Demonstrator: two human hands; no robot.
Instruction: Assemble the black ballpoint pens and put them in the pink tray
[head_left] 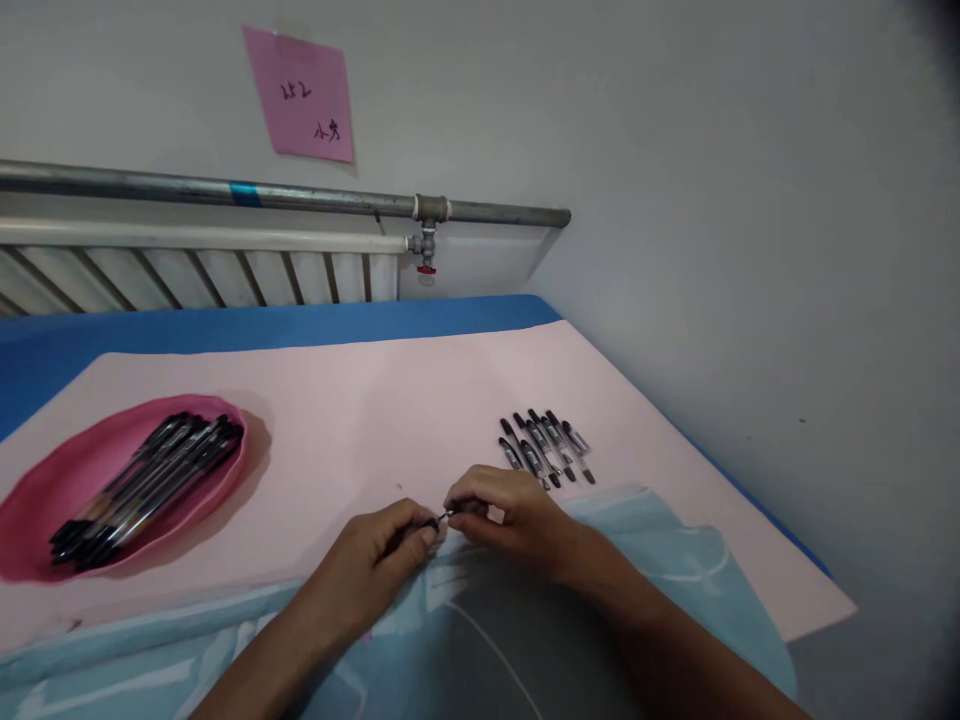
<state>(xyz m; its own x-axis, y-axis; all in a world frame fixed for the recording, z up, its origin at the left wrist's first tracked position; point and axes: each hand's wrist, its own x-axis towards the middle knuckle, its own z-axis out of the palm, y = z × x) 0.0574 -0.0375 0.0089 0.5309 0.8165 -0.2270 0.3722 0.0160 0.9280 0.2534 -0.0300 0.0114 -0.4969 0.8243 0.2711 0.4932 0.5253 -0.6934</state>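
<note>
My left hand point(386, 550) and my right hand point(510, 505) meet over the near edge of the table, both closed in a pinch. Between their fingertips shows a thin dark pen point(444, 516), with a narrow tip bridging the small gap. Each hand grips one end of it; the fingers cover most of its length, so I cannot tell which end is the cap. Just beyond my right hand lies a group of black and clear pen pieces point(544, 447), several of them side by side. Under my forearms spreads a light blue patterned cloth point(682, 550).
At the left, a pink oval basin point(217, 500) holds a bundle of black-capped clear pens point(150, 490). The pale pink sheet point(375, 400) lies over a blue surface point(300, 328). A radiator point(210, 280) and pipe point(322, 197) run along the back wall; another wall borders the right.
</note>
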